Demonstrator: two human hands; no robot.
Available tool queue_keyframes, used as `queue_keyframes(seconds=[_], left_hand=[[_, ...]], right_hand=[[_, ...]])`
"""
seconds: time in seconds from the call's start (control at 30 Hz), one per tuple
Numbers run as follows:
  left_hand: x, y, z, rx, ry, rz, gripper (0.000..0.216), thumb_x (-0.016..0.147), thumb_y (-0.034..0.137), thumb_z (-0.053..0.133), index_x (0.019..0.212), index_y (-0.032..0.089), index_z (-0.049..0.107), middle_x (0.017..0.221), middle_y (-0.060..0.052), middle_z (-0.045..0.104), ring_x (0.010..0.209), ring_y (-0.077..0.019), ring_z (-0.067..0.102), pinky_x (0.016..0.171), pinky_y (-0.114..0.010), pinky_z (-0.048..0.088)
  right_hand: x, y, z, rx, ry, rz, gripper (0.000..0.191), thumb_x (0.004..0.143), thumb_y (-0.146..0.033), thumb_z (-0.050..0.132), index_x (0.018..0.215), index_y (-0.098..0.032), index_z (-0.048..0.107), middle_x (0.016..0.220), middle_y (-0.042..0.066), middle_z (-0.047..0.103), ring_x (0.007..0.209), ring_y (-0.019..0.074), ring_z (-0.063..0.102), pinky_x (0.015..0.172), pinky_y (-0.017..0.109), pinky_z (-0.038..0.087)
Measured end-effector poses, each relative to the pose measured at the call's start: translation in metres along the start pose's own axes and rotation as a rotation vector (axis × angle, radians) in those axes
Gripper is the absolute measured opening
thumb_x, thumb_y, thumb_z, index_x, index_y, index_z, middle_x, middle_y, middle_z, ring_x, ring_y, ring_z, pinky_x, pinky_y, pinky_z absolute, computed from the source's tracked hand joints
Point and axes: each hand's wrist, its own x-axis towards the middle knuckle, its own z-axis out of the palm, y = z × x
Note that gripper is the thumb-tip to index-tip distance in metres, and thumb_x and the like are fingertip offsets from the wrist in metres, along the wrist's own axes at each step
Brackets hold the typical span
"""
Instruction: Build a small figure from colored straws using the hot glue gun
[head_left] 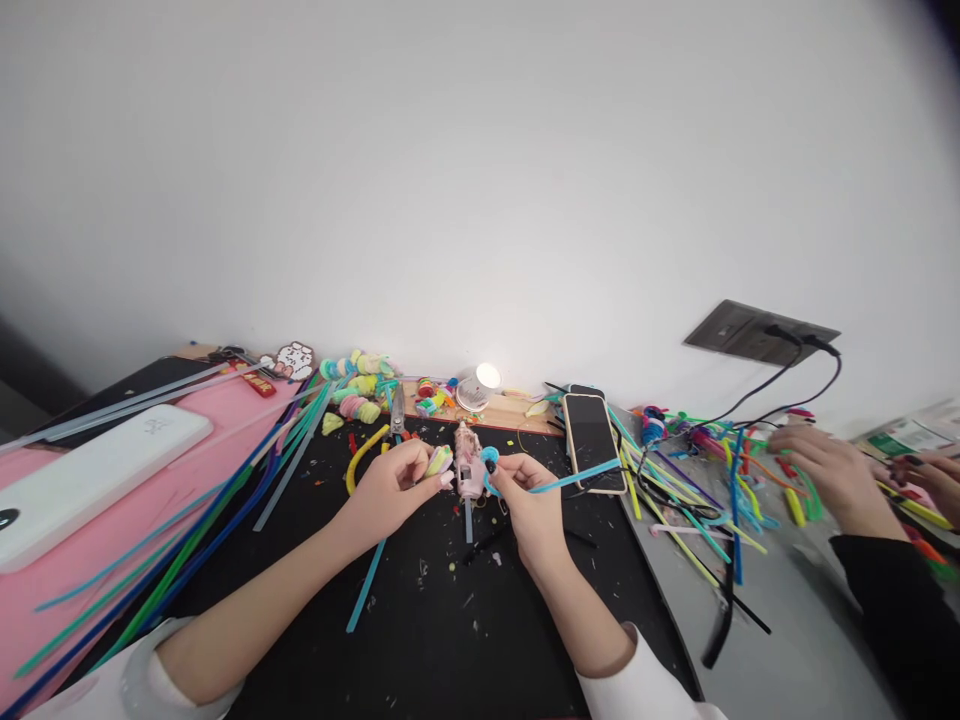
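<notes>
My left hand (pixel 384 492) pinches a small coiled piece of pale yellow, green and pink pipe cleaner (pixel 440 460) between thumb and fingers. In my right hand (pixel 538 515) is a light blue pipe cleaner (pixel 581 476), curled into a loop at its near end, with its straight tail sticking out to the right. Between both hands a pink hot glue gun (pixel 469 462) lies on the black mat (pixel 450 640), a clear glue stick poking from its rear. Scissors (pixel 397 408) and a bent yellow pipe cleaner (pixel 356 462) lie beyond my left hand.
A phone (pixel 595 440) lies right of my hands, and a lit white cup-shaped lamp (pixel 480 388) stands by the wall. Several pipe cleaners and a white power bank (pixel 105 480) are at left. At right, a co-worker's hand (pixel 832 475) reaches over strewn pipe cleaners below a wall socket (pixel 757 332).
</notes>
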Motion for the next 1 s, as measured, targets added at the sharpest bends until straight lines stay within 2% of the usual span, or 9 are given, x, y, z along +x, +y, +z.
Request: queue_keyframes(seconds=[0.13, 0.43, 0.53, 0.63, 0.77, 0.9, 1.0], left_hand=[[0.0000, -0.0013, -0.0004, -0.006, -0.102, 0.062, 0.035, 0.082, 0.027, 0.055, 0.064, 0.023, 0.026, 0.069, 0.005, 0.038, 0.063, -0.0128, 0.041, 0.061, -0.024, 0.038], [0.0011, 0.0019, 0.0000, 0.026, -0.102, 0.061, 0.036, 0.079, 0.023, 0.060, 0.065, 0.023, 0.027, 0.068, 0.006, 0.037, 0.060, -0.0109, 0.035, 0.057, -0.023, 0.034], [0.0004, -0.0001, 0.0018, -0.104, -0.113, -0.014, 0.031, 0.079, 0.026, 0.063, 0.071, 0.023, 0.033, 0.071, 0.006, 0.044, 0.064, -0.0108, 0.046, 0.061, -0.023, 0.043], [-0.0002, -0.0023, 0.0023, -0.198, -0.120, -0.088, 0.024, 0.078, 0.028, 0.065, 0.086, 0.023, 0.044, 0.082, 0.002, 0.057, 0.079, -0.0152, 0.061, 0.073, -0.028, 0.052], [0.0008, -0.0040, 0.0008, -0.191, -0.109, -0.107, 0.034, 0.076, 0.025, 0.067, 0.107, 0.024, 0.053, 0.099, -0.003, 0.067, 0.098, -0.0211, 0.066, 0.086, -0.034, 0.054], [0.0018, -0.0041, -0.0009, -0.104, -0.120, -0.023, 0.021, 0.076, 0.021, 0.062, 0.097, 0.023, 0.065, 0.102, -0.003, 0.069, 0.099, -0.0212, 0.066, 0.089, -0.035, 0.055], [0.0016, -0.0019, -0.0013, -0.061, -0.126, 0.013, 0.015, 0.077, 0.021, 0.062, 0.091, 0.023, 0.067, 0.098, -0.002, 0.070, 0.095, -0.0202, 0.067, 0.086, -0.034, 0.056]], right_hand=[[0.0008, 0.0011, -0.0005, -0.001, -0.010, 0.006, 0.019, 0.061, -0.026, 0.081, 0.068, -0.016, 0.067, 0.058, -0.002, 0.066, 0.054, 0.0107, 0.055, 0.057, 0.024, 0.041], [0.0006, 0.0016, -0.0006, -0.005, -0.038, 0.007, 0.021, 0.061, -0.028, 0.083, 0.068, -0.016, 0.067, 0.057, -0.002, 0.066, 0.053, 0.0104, 0.055, 0.057, 0.024, 0.042], [-0.0001, 0.0015, -0.0005, -0.001, -0.041, 0.018, 0.021, 0.061, -0.028, 0.084, 0.068, -0.016, 0.068, 0.058, -0.002, 0.067, 0.054, 0.0106, 0.056, 0.057, 0.023, 0.042], [-0.0003, 0.0016, 0.0000, 0.025, -0.057, 0.039, 0.020, 0.060, -0.026, 0.085, 0.068, -0.016, 0.069, 0.060, -0.001, 0.068, 0.054, 0.0101, 0.056, 0.056, 0.022, 0.042], [-0.0005, 0.0011, 0.0004, 0.110, -0.154, 0.107, 0.021, 0.061, -0.030, 0.085, 0.067, -0.016, 0.070, 0.059, -0.001, 0.066, 0.049, 0.0084, 0.051, 0.049, 0.021, 0.037], [-0.0023, -0.0003, -0.0007, 0.148, -0.275, 0.230, 0.025, 0.060, -0.033, 0.086, 0.068, -0.015, 0.070, 0.056, 0.000, 0.065, 0.045, 0.0078, 0.047, 0.041, 0.019, 0.029], [-0.0045, -0.0016, -0.0009, 0.152, -0.377, 0.292, 0.025, 0.061, -0.033, 0.086, 0.066, -0.014, 0.070, 0.056, -0.001, 0.063, 0.045, 0.0066, 0.044, 0.041, 0.019, 0.030]])
